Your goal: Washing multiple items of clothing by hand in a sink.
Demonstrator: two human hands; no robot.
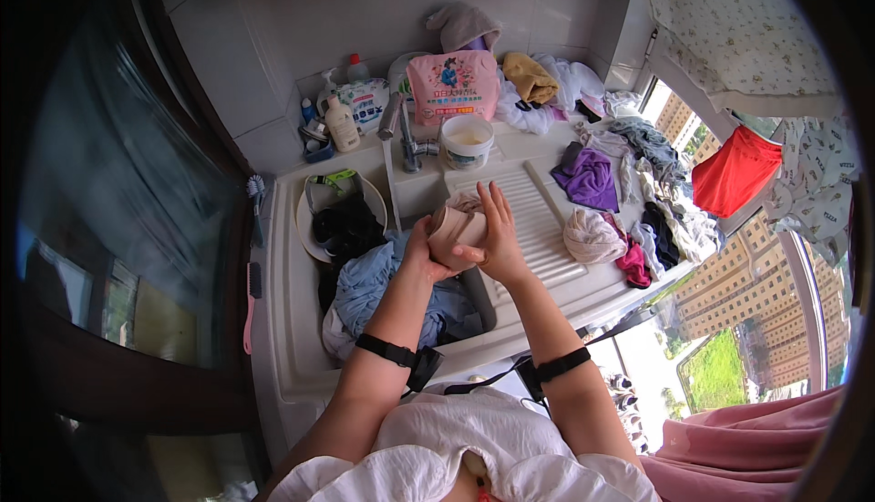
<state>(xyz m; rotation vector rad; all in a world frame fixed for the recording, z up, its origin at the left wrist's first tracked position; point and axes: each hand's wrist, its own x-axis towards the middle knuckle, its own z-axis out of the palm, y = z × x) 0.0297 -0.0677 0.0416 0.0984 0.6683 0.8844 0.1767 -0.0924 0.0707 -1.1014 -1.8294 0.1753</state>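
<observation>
A bunched pale pink cloth [456,229] is held between both of my hands above the laundry sink's right part. My left hand [422,250] supports it from the left and below. My right hand [500,235] lies against its right side, fingers extended and thumb over the front. Below, light blue clothing [372,276] fills much of the sink [301,358]. A round pale basin [301,218] with black cloth [348,225] sits at the sink's back left. From the metal faucet [410,143], a thin stream of water appears to fall behind my hands.
A ribbed washboard [540,229] adjoins the sink, with a purple cloth [591,177], a rolled cream cloth [591,237] and piled clothes at its right. An open white tub [467,150], pink packet [454,88] and bottles line the back. Two brushes [256,211] lie on the left ledge.
</observation>
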